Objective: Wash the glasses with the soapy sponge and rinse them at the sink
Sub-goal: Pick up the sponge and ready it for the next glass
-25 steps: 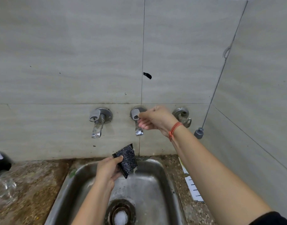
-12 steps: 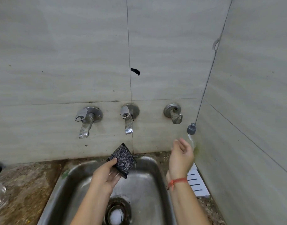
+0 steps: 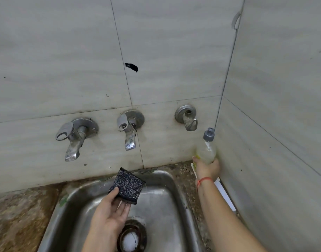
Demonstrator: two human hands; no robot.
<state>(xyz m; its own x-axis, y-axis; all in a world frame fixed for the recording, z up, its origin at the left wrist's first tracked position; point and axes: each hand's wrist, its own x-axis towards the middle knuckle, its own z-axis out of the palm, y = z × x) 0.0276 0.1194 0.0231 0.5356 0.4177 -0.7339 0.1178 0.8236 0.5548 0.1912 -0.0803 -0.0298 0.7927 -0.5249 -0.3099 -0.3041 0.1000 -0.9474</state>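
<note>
My left hand holds a dark speckled sponge between thumb and fingers over the steel sink, below the middle tap. My right hand grips a clear soap bottle with a grey cap in the corner to the right of the sink. No glasses are in view.
Another tap sticks out of the tiled wall on the left and a valve on the right. The sink drain lies below my left hand. Stained stone counter runs to the left. A white card leans against the right wall.
My right hand left the middle tap, dropped to the right corner and took hold of the soap bottle. The left hand kept the sponge over the sink.
</note>
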